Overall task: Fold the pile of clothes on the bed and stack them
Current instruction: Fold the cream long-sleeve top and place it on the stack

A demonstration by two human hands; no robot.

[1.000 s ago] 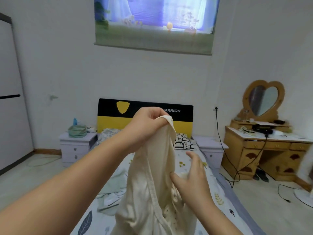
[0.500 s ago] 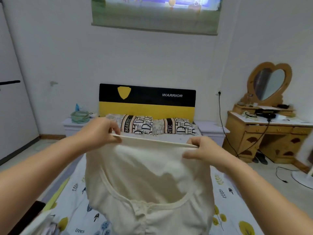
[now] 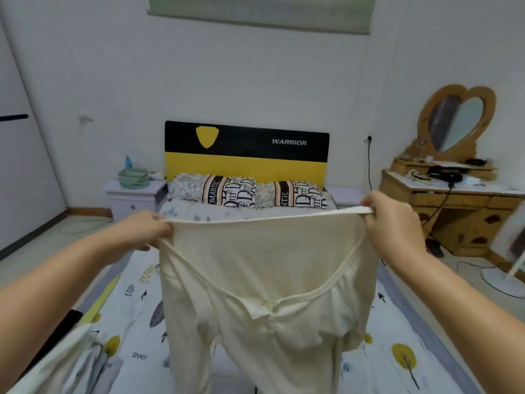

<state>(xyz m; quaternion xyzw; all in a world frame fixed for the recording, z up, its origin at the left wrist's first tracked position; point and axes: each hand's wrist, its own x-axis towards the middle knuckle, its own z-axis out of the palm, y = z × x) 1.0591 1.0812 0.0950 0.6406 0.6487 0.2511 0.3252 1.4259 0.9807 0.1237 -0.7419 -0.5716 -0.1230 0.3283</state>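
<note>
walls (image 3: 255, 81) – white | headboard (image 3: 246, 155) – black-yellow | nightstand (image 3: 132, 199) left | wooden dresser (image 3: 460, 206), heart mirror (image 3: 457, 123) right

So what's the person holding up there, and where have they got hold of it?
Cream trousers, held by the waistband: left hand and right hand each grip one end.

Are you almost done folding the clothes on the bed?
Not nearly. No folded stack shows anywhere. The left hand and right hand grip the waistband of cream trousers, held up spread and unfolded above the bed. More unfolded clothes wait at the lower left.
</note>
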